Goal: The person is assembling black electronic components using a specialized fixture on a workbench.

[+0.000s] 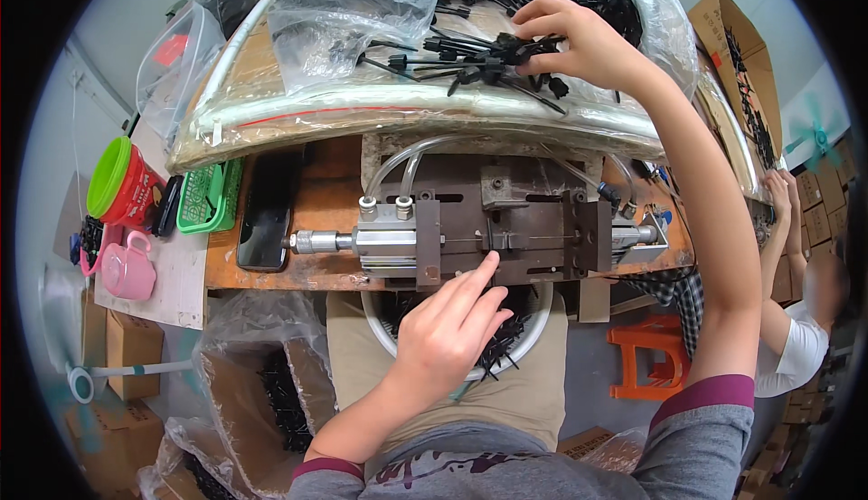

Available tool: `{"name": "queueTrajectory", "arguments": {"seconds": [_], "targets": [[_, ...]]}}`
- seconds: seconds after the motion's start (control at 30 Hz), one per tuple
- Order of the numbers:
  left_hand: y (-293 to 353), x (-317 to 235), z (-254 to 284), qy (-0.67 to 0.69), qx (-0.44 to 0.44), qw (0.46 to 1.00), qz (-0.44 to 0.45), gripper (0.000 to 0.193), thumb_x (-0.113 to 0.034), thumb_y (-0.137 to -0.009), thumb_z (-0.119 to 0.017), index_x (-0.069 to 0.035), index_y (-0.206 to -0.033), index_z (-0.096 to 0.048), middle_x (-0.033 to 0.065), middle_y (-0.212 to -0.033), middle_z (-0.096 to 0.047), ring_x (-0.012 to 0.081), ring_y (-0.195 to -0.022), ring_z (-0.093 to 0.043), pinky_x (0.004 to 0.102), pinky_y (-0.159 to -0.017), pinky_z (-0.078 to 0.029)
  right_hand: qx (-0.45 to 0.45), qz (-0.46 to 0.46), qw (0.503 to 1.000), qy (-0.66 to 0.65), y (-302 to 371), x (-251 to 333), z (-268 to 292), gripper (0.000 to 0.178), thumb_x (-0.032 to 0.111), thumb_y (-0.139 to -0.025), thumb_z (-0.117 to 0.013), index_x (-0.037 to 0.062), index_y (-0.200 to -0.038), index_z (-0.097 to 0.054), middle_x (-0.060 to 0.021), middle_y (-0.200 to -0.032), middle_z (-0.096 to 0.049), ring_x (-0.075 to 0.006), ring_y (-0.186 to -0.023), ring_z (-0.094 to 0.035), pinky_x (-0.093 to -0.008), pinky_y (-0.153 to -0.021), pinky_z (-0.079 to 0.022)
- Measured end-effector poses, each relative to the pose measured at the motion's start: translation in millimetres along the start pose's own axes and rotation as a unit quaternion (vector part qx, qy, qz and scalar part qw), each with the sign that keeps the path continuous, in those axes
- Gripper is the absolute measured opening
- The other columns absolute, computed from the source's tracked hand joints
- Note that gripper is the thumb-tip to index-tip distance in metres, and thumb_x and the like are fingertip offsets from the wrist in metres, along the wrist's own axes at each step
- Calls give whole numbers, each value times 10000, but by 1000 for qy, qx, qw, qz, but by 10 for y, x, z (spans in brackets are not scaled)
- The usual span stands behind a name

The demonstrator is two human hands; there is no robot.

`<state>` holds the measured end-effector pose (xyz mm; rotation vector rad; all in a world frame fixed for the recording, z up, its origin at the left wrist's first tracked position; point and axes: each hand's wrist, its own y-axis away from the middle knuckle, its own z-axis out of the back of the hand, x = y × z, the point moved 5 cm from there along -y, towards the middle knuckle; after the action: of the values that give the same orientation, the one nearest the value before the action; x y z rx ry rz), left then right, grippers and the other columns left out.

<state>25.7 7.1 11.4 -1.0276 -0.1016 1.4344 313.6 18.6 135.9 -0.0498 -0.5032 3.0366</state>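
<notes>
A green plastic basket (213,223) and a smartphone (268,215) are lying at the worktop's (336,164) left end. The left hand (443,330), loosely open, is pointing its index finger at a small black part (491,231) sitting in the pneumatic fixture (542,263) by the front edge. Above the back edge, the right hand (589,46) is curling around black plastic ties (484,55) on a film-wrapped tray (380,105); whether it is gripping any, I cannot tell.
</notes>
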Motion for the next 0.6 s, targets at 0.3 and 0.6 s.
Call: {"name": "queueTrajectory", "arguments": {"seconds": [0.3,0.6], "targets": [[-117,-13,-223,-75,69,995,-14,267,-137,-706,-805,-21,-907,-672,181,-1261,-640,238,-747,-688,309,-680,-549,-98,-58,993,3,237,-210,168,274,239,-862,-741,14,-1018,-718,-45,-1130,-607,-215,-1044,-583,-320,-898,-474],[-142,3,-239,-100,72,992,-14,239,-162,-721,-808,-50,-886,-675,127,-1249,-661,188,-548,-628,271,-547,-509,-96,-236,919,-301,308,-478,180,287,358,-1024,-497,104,-1017,-629,-4,-955,-684,-68,-900,-613,-247,-786,-442]]}}
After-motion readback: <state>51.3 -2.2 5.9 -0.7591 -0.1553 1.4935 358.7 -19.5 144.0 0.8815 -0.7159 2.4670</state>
